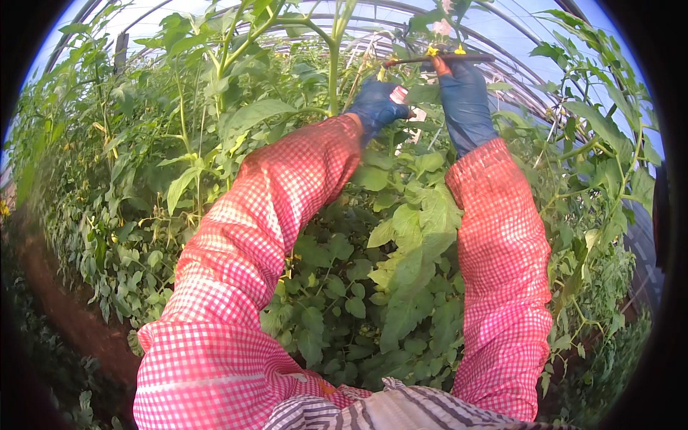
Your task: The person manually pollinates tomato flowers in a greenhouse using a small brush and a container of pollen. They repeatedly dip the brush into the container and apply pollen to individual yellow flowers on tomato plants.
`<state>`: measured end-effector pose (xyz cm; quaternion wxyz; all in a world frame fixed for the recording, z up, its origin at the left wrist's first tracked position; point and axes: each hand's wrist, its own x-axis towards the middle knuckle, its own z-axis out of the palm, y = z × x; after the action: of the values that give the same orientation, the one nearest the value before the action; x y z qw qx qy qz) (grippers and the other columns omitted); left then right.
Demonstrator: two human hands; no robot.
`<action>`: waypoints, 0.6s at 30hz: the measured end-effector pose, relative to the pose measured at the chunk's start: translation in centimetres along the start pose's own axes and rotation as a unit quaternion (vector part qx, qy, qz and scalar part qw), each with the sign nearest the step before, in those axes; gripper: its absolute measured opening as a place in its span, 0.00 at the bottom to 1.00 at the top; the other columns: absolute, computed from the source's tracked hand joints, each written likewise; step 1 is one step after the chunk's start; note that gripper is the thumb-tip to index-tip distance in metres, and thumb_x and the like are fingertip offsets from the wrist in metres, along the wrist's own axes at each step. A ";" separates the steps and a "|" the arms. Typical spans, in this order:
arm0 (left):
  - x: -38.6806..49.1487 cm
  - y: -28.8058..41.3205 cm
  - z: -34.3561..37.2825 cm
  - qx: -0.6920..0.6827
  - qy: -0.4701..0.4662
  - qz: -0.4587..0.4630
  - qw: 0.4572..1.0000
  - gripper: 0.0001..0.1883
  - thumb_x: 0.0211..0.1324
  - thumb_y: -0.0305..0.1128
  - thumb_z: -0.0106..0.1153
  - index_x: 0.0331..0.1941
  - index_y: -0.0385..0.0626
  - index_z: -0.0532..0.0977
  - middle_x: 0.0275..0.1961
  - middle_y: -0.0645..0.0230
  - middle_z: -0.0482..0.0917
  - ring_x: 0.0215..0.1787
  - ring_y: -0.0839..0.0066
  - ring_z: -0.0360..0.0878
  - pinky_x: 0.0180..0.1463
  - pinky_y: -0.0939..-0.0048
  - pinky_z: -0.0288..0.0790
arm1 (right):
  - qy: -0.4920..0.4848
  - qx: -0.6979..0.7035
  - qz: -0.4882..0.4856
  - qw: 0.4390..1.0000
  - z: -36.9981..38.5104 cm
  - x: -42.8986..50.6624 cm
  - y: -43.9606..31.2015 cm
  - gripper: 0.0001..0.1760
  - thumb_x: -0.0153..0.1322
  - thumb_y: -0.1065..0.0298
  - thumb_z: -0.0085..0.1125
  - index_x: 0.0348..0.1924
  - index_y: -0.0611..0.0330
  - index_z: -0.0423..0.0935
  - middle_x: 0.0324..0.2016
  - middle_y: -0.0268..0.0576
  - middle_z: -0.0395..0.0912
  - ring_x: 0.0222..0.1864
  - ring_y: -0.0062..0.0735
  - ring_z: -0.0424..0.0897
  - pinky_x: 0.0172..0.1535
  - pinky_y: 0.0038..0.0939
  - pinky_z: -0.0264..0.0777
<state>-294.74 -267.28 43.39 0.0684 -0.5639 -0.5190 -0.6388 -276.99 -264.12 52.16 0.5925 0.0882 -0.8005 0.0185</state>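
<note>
My right hand [466,99], in a blue glove with a bare thumb tip showing, is raised at the upper right. It grips a slender dark stick [473,57] that lies roughly level and has a reddish left end. Small yellow tomato flowers [432,51] show right at the stick and thumb. To its left and a little lower, my left hand [376,107] wears a blue glove too. Its fingers curl about a small red-and-white object [399,95], mostly covered by the hand. A thick green tomato stem [334,75] rises just left of that hand.
Dense tomato foliage [414,231] fills the space between and below my arms. More tall plants [97,177] stand at left and right [607,145], some tied to strings. Overhead are greenhouse hoops [516,24]. Bare brown soil [75,312] runs along the lower left.
</note>
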 end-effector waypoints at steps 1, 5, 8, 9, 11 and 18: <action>0.1 -0.1 0.0 0.017 0.005 0.010 1.000 0.20 0.42 0.33 0.73 0.39 0.36 0.79 0.33 0.66 0.80 0.28 0.79 0.77 0.29 0.76 0.72 | -0.001 -0.002 0.005 1.000 -0.1 0.0 0.0 0.14 0.74 0.60 0.57 0.38 0.65 0.80 0.32 0.53 0.79 0.34 0.49 0.79 0.39 0.38 0.70; 0.0 0.1 -0.1 0.062 0.026 0.026 0.997 0.21 0.42 0.35 0.73 0.39 0.37 0.79 0.31 0.67 0.80 0.28 0.78 0.77 0.31 0.75 0.73 | 0.008 0.009 0.018 1.000 -0.4 -0.1 0.3 0.14 0.74 0.61 0.57 0.38 0.65 0.81 0.33 0.53 0.79 0.34 0.49 0.79 0.39 0.39 0.70; -0.7 0.8 0.1 0.016 -0.002 -0.018 1.000 0.22 0.41 0.36 0.73 0.41 0.37 0.79 0.37 0.63 0.80 0.30 0.77 0.78 0.34 0.73 0.74 | 0.007 -0.014 0.010 1.000 0.0 -0.1 0.5 0.14 0.74 0.61 0.57 0.37 0.65 0.81 0.32 0.53 0.79 0.34 0.49 0.79 0.38 0.40 0.70; -0.7 1.3 -0.3 -0.005 -0.008 -0.014 1.000 0.23 0.41 0.37 0.73 0.41 0.37 0.79 0.40 0.62 0.80 0.31 0.76 0.79 0.35 0.73 0.74 | 0.014 -0.035 0.008 0.999 0.0 -0.2 0.5 0.13 0.74 0.63 0.57 0.38 0.65 0.81 0.31 0.53 0.80 0.33 0.49 0.79 0.37 0.39 0.70; -1.2 2.2 -0.4 0.052 0.059 0.033 0.996 0.25 0.39 0.36 0.74 0.44 0.38 0.80 0.54 0.48 0.75 0.50 0.62 0.73 0.51 0.65 0.70 | 0.015 0.011 0.042 0.999 0.0 -0.1 0.4 0.13 0.74 0.63 0.57 0.39 0.66 0.80 0.30 0.51 0.81 0.32 0.46 0.80 0.36 0.37 0.71; -2.0 4.1 -0.9 0.043 -0.042 -0.034 0.998 0.24 0.41 0.36 0.73 0.45 0.40 0.80 0.54 0.46 0.75 0.54 0.59 0.74 0.57 0.64 0.69 | 0.028 0.046 0.067 0.996 -2.6 -1.6 -1.0 0.12 0.74 0.65 0.57 0.40 0.67 0.80 0.29 0.47 0.82 0.30 0.32 0.80 0.35 0.32 0.71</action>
<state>-291.85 -270.79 44.40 0.0489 -0.5686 -0.5671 -0.5939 -273.95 -264.60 51.31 0.6078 0.0613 -0.7857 0.0972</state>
